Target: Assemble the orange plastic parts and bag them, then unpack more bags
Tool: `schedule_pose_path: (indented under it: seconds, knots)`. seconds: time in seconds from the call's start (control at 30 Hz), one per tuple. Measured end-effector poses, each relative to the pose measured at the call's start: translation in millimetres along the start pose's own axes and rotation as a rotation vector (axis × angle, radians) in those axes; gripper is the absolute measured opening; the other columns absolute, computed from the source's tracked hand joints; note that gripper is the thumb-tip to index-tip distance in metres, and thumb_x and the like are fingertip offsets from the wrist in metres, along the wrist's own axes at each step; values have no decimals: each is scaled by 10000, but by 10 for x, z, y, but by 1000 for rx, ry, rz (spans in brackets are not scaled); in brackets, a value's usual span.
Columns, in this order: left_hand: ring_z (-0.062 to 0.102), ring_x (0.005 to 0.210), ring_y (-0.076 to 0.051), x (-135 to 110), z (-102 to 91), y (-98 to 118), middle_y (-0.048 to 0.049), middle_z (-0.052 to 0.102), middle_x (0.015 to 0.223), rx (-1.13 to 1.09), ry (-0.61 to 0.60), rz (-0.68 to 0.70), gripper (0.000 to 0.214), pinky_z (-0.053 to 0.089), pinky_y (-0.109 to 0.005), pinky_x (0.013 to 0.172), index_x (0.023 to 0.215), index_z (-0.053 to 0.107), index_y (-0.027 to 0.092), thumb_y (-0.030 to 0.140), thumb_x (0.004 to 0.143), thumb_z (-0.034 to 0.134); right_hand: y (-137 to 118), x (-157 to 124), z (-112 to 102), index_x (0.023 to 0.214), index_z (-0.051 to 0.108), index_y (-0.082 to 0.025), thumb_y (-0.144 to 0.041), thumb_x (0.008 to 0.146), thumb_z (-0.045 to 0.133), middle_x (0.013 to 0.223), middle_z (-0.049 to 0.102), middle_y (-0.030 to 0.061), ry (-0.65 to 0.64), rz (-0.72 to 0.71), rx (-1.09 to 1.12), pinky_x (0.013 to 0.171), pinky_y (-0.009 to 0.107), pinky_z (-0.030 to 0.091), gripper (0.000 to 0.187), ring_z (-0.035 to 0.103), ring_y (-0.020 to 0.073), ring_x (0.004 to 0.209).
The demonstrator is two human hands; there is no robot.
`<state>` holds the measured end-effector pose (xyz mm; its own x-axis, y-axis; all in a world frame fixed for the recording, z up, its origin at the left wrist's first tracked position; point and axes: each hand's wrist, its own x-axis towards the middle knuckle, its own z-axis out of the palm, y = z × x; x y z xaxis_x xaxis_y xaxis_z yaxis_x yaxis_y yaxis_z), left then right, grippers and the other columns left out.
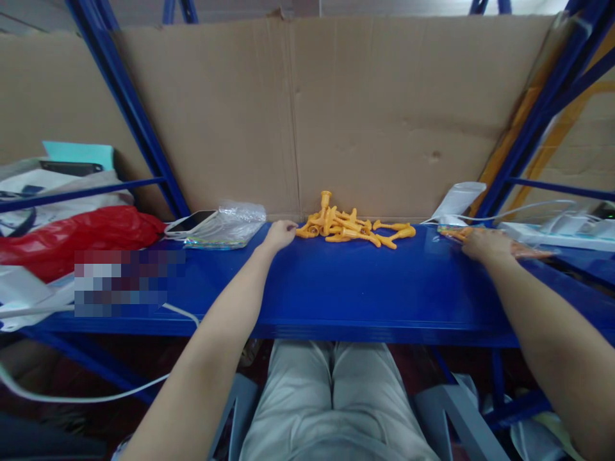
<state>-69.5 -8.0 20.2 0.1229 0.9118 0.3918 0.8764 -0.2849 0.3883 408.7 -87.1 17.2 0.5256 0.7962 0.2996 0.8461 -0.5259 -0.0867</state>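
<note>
At the back of the blue shelf, a heap of orange-yellow plastic pieces (343,225) with branching, limb-like shapes lies against the cardboard. My left hand (281,235) is at the heap's left end, fingers curled together; whatever they hold, if anything, is hidden. Farther right, my right hand (487,244) is closed on a flat clear plastic packet (531,251) with orange contents. The packet's colourful edge sticks out to the left of the hand. Left of my left hand lies a stack of clear plastic bags (235,224).
A phone (192,221) lies beside the bags, with a red plastic bag (91,234) farther left. A white power strip (567,235) and cables are at right. Blue posts (139,121) and a cardboard sheet (365,109) bound the blue shelf (355,294).
</note>
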Motion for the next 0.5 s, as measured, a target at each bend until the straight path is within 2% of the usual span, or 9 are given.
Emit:
schedule_pose_path:
  seconds: [0.07,0.17,0.33,0.5]
  knots:
    - [656,1102,-225,-9,1,3,-66,725,1159,24,-12,29,366,479,-274,987,1108,751,167,158,855,487,57,-12,0,1041,665,-141,-201,749,597,1224,582,322,-20,-42,-29,963,542,396,305,518,426,1234]
    - [662,1086,-227,-16,10,17,-67,728,1151,39,-30,80,373,482,-267,975,1103,756,169,156,849,483,147,-20,4,1025,627,-146,-206,730,576,1195,601,310,-21,-161,-66,943,532,409,306,551,437,1182]
    - [663,1080,-225,-17,19,27,-70,732,1140,50,-38,107,369,479,-261,974,1099,757,165,149,850,485,262,-32,-41,1210,553,-175,-202,742,585,1249,611,252,-33,-359,-133,968,489,423,469,571,414,1178]
    - [663,1086,-214,-13,32,19,-52,731,1145,78,-27,127,365,472,-264,984,1084,759,185,141,857,477,250,-59,-119,1373,460,-196,-342,854,527,1307,602,204,-89,-321,-131,967,452,459,544,600,370,1163]
